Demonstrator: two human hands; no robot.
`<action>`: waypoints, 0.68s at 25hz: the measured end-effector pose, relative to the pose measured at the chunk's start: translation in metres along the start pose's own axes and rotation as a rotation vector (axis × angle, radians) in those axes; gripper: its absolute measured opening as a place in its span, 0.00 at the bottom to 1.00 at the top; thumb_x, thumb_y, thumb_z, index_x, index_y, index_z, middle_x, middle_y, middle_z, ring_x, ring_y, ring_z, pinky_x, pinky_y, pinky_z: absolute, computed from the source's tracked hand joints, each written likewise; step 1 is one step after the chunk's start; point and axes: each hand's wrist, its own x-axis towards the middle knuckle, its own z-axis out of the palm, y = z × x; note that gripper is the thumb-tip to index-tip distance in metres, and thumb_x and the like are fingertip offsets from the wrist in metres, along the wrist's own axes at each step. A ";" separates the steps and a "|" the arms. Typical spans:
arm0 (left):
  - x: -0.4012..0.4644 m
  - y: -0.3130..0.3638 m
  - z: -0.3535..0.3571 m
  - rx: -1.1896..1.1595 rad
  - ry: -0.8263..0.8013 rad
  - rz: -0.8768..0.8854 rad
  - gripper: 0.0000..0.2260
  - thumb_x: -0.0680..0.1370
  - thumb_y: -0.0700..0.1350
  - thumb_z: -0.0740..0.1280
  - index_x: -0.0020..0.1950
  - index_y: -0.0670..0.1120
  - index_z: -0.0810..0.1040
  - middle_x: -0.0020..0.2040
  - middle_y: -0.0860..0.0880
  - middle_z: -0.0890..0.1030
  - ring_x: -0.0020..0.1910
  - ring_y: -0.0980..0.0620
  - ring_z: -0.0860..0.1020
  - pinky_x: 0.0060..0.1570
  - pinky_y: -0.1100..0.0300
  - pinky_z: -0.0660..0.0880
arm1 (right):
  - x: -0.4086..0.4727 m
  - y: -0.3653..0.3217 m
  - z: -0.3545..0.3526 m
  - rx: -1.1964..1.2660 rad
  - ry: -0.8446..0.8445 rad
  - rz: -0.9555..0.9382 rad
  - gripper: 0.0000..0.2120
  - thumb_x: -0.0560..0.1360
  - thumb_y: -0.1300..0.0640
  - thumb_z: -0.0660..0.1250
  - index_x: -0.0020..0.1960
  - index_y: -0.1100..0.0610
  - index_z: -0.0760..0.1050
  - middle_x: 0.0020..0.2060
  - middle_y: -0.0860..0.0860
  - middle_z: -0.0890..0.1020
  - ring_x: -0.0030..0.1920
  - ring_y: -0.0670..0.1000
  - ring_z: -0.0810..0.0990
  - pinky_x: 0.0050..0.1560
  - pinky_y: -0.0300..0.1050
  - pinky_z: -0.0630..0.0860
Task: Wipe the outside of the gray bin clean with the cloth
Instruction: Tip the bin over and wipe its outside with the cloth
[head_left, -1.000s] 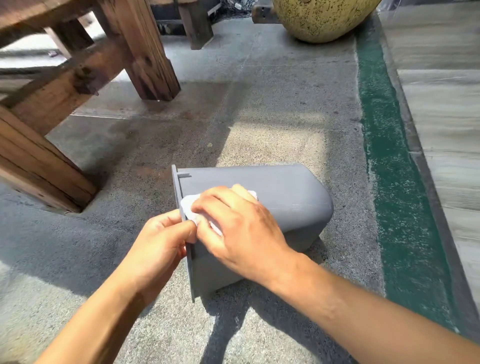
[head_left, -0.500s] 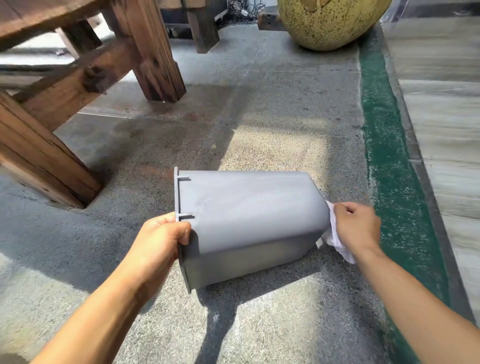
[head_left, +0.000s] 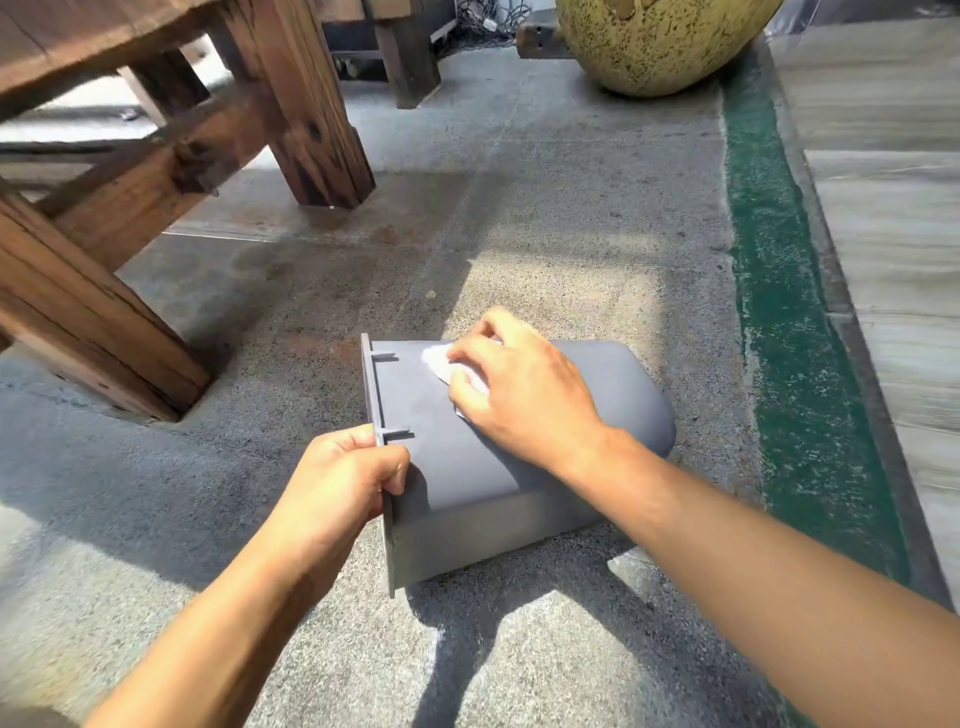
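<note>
The gray bin (head_left: 457, 483) lies on its side on the concrete floor, its rim to the left and its rounded bottom to the right. My left hand (head_left: 343, 483) grips the rim near the lower rib. My right hand (head_left: 524, 389) presses a white cloth (head_left: 441, 364) flat on the upper side of the bin, near the rim end. Most of the cloth is hidden under my fingers.
Heavy wooden table legs (head_left: 306, 114) and a slanted beam (head_left: 93, 322) stand to the left and behind. A large yellow speckled pot (head_left: 660, 41) sits at the back. A green painted strip (head_left: 795, 332) and a raised ledge (head_left: 893, 234) run along the right.
My right hand has carried the cloth from the bin's bottom end at the right back across the upper side towards the rim. My left hand keeps its hold on the rim.
</note>
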 end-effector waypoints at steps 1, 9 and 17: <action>0.001 -0.002 -0.003 -0.012 0.021 -0.005 0.08 0.56 0.35 0.61 0.27 0.48 0.68 0.35 0.43 0.66 0.39 0.44 0.60 0.36 0.51 0.54 | -0.002 0.012 0.002 -0.031 0.035 0.075 0.11 0.76 0.50 0.65 0.53 0.52 0.83 0.50 0.52 0.78 0.50 0.56 0.79 0.48 0.52 0.79; 0.000 -0.012 -0.007 -0.058 -0.039 0.063 0.15 0.64 0.31 0.71 0.49 0.40 0.83 0.48 0.41 0.88 0.42 0.47 0.84 0.41 0.57 0.78 | -0.064 0.122 -0.031 0.184 0.270 0.919 0.12 0.77 0.54 0.62 0.44 0.57 0.82 0.45 0.57 0.84 0.42 0.58 0.77 0.40 0.50 0.70; 0.005 0.021 -0.008 0.111 -0.068 0.236 0.17 0.66 0.32 0.71 0.54 0.41 0.83 0.49 0.44 0.89 0.45 0.48 0.84 0.48 0.54 0.78 | -0.089 0.132 -0.023 0.302 0.179 0.978 0.14 0.74 0.52 0.60 0.40 0.62 0.77 0.31 0.54 0.78 0.34 0.53 0.71 0.36 0.47 0.67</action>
